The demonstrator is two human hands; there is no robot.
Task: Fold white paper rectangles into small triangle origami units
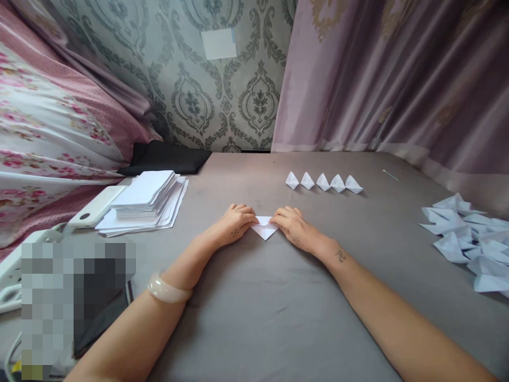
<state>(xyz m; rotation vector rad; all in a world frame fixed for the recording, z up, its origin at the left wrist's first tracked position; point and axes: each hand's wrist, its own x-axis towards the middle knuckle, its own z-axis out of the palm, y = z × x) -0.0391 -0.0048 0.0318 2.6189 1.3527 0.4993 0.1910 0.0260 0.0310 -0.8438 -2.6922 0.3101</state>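
In the head view, the left hand (236, 223) and right hand (296, 227) pinch opposite corners of a white folded-paper triangle (265, 230) at frame centre, seemingly keeping its creases flat; five white pointed paper shapes (323, 182) line the upper right, perhaps leaving the hands room.

Two bare hands (234, 224), one white paper triangle (265, 229) and five white diamond-shaped paper folds (323, 183) show. Frame left has one rectangular white-paper stack (142, 190); pointed white paper pieces (453, 245) at right overlap beyond counting.
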